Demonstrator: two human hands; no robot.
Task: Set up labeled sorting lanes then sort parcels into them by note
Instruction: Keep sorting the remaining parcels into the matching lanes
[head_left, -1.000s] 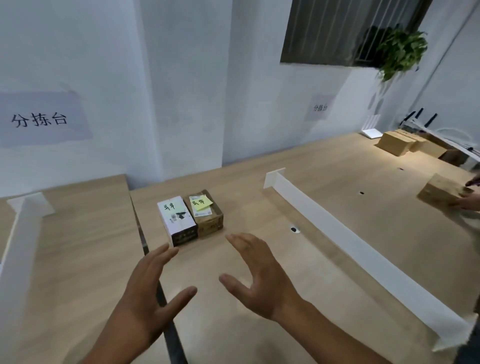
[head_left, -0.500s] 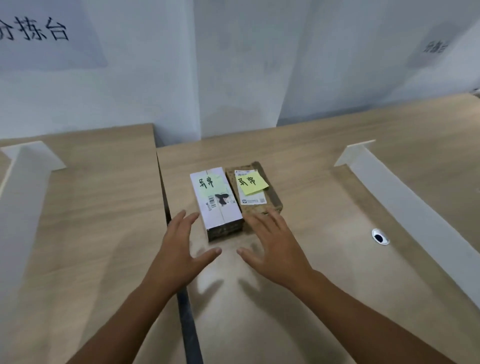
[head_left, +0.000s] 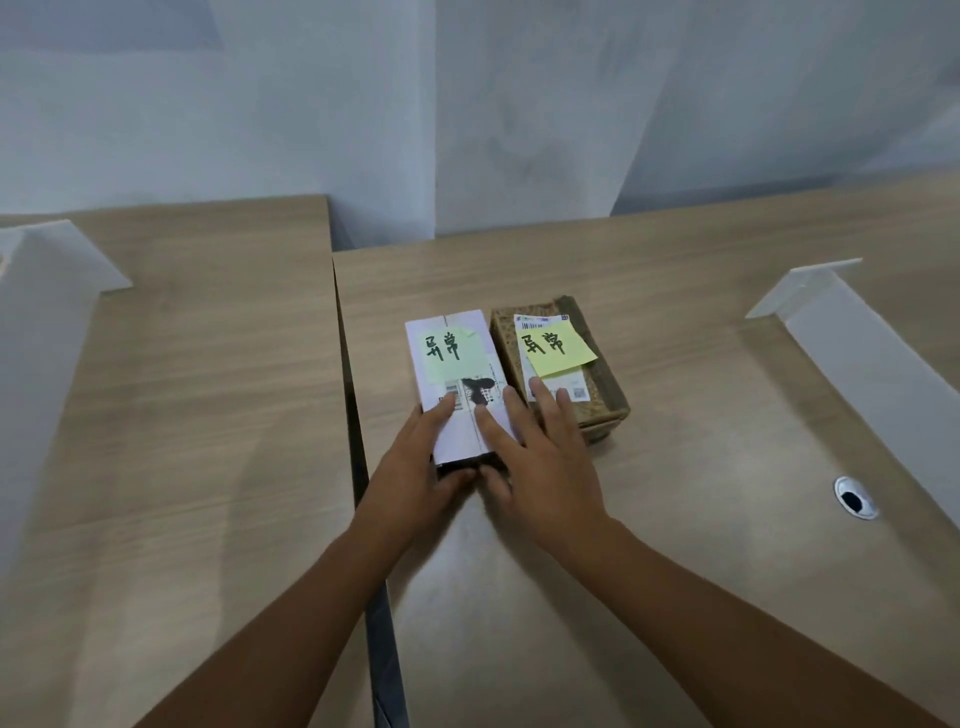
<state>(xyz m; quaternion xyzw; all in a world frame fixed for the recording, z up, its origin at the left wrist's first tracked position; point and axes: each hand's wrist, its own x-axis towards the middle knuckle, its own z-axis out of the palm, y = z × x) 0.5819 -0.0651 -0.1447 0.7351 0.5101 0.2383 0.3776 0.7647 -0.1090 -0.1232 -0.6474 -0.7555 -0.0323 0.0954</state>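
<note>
Now my left hand (head_left: 413, 470) gripped the smooth white box (head_left: 460, 440), right hand (head_left: 543, 460) flat across it and the adjoining rough cardboard box (head_left: 603, 380) on the woodgrain counter (head_left: 701, 530); earlier, both hovered short.

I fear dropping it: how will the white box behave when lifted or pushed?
The white box looks stiff: its edges are straight, so it likely keeps shape. It lies flat, so rolling or tipping seems unlikely. Its smooth top may slip under the right hand.
</note>
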